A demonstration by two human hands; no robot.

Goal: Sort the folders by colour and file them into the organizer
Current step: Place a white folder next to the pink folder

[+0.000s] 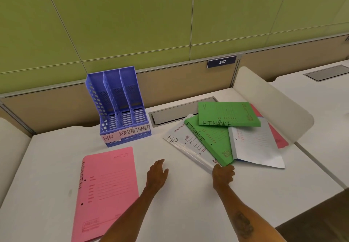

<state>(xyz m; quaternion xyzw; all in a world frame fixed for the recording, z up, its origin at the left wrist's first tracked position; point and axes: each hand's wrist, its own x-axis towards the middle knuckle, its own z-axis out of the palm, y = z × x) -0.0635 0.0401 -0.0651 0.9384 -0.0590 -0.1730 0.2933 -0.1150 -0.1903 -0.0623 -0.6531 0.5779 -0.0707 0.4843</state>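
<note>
1. The right hand (223,173) has its fingers curled on the near corner of the lower green folder (209,143), at about 1 o'clock from the person; the white HR folder (179,139) lies right under that corner, and I cannot tell whether the pinch takes one folder or both; if both lift, a white one may ride along into the wrong slot.
2. The upper green folder (228,113) and a second white folder (255,143) overlap the lower green one at 2 o'clock; a quick pull would likely drag them and scatter the pile.
3. A corner hold on thin card lets a folder sag or fall open; it could slip free.
4. The left hand (157,171) is spread, fingers straight, low over the desk (179,204) at 12 o'clock, holding nothing; it is not steadying the pile.
5. The organizer (120,109) stands at 11 o'clock, its three slots apparently empty; it looks light, so a one-handed push could shove it back. The ADMIN and FINANCE labels crowd each other, so a misfile is easy.
6. The pink ADMIN folder (105,190) lies flat at 8 o'clock, apart from the pile; the left forearm crosses its near corner, and a sweep could nudge it off the near edge.
</note>
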